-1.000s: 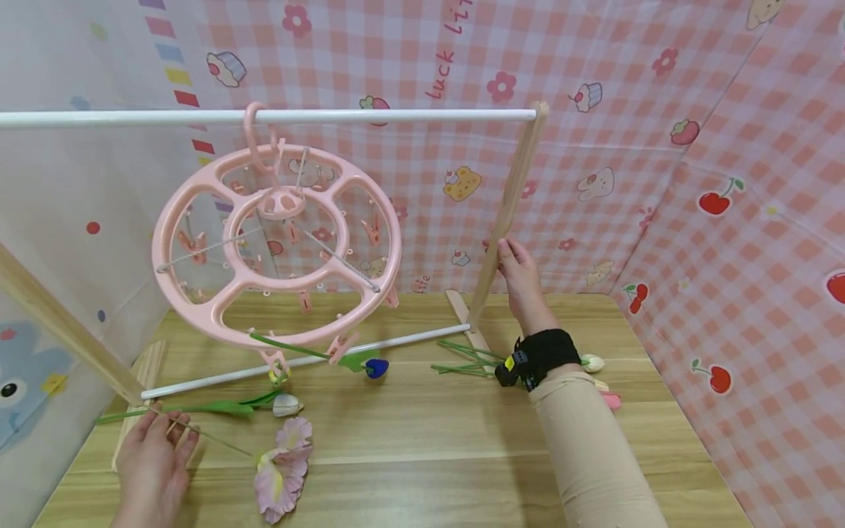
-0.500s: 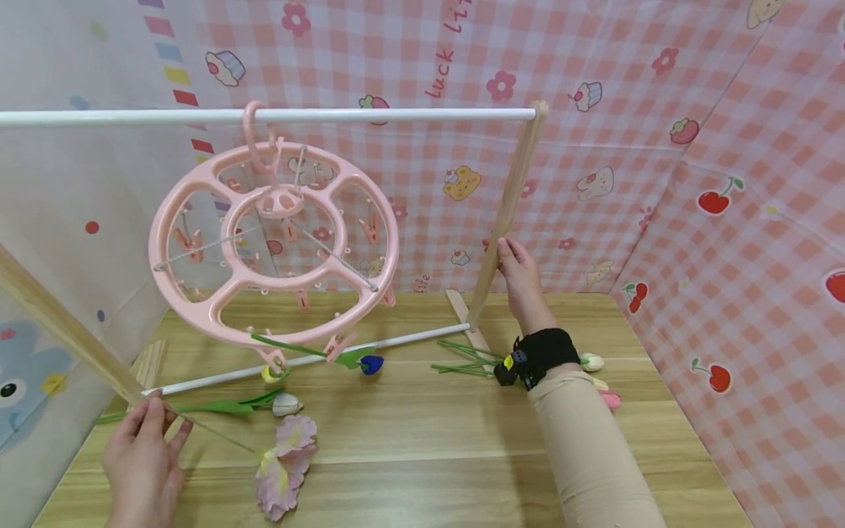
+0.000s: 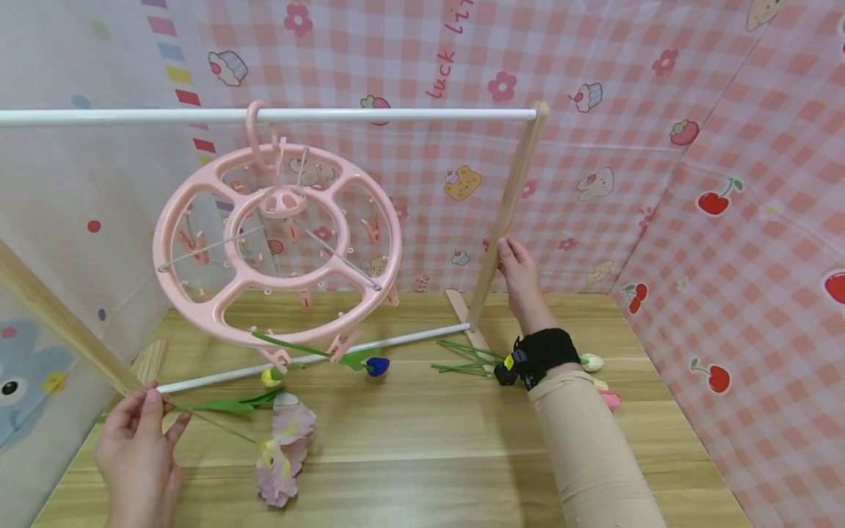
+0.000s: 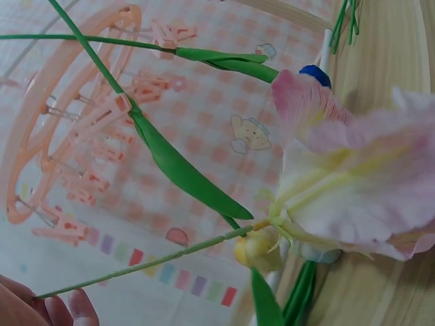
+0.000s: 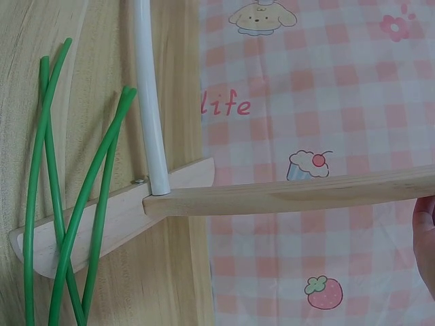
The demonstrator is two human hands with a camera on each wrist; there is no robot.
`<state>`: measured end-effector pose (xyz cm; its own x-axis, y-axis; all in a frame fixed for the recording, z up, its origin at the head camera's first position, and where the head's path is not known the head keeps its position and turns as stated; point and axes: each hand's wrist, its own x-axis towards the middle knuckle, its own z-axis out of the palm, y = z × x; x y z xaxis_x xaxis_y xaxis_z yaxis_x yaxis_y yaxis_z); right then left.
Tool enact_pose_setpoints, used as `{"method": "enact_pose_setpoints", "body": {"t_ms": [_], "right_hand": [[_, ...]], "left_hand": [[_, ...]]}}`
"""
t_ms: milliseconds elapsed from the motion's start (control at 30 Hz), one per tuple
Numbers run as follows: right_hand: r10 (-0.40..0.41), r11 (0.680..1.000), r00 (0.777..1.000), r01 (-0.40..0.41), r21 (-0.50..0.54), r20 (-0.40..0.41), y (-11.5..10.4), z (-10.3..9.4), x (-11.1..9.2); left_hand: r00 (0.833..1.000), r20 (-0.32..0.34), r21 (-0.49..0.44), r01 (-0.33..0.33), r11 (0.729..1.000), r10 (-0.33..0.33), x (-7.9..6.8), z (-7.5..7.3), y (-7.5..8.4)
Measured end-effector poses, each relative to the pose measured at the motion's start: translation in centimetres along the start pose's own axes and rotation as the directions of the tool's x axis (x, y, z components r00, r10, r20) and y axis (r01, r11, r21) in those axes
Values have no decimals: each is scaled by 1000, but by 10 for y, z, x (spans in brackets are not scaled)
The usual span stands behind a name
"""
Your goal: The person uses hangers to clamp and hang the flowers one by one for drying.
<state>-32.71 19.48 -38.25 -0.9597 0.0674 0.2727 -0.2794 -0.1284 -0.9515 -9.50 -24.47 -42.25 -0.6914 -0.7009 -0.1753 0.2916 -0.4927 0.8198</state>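
My left hand pinches the thin stem of a pink-and-yellow artificial flower, close to the foot of a wooden rack's left post. In the left wrist view the stem runs from my fingertips up to the large bloom. My right hand grips the rack's right post, the thumb along its near side. From the rack's white top bar hangs a pink round clip hanger. Its clips hold a blue tulip and a yellow tulip.
A white tulip lies on the table, partly behind the pink flower. Several green stems lie by the rack's right foot, their blooms beyond my right wrist. A white lower bar joins the posts. Checked cloth hangs behind.
My left hand has shifted slightly up and left with the pink flower, which now overlaps the white tulip. The hanger sways slightly. The right hand stays on the post.
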Motion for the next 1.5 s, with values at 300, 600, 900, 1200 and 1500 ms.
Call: {"method": "enact_pose_setpoints", "body": {"t_ms": [300, 600, 900, 1200, 1500], "right_hand": [[5, 1000, 1000, -5, -4, -5, 0, 0, -1], [-3, 999, 1000, 4, 42, -12, 3, 0, 2], [-7, 1000, 1000, 7, 27, -3, -5, 3, -3], [-18, 1000, 1000, 18, 11, 0, -11, 7, -7], [-8, 1000, 1000, 8, 2, -25, -13, 9, -8]], "left_hand": [[988, 27, -75, -153, 985, 155, -8, 11, 4], [979, 66, -182, -179, 967, 194, -17, 18, 10], [967, 112, -225, -200, 953, 229, -22, 21, 7], [959, 142, -334, -187, 924, 245, -24, 20, 3], [955, 152, -344, -189, 920, 254, -26, 21, 2]]}}
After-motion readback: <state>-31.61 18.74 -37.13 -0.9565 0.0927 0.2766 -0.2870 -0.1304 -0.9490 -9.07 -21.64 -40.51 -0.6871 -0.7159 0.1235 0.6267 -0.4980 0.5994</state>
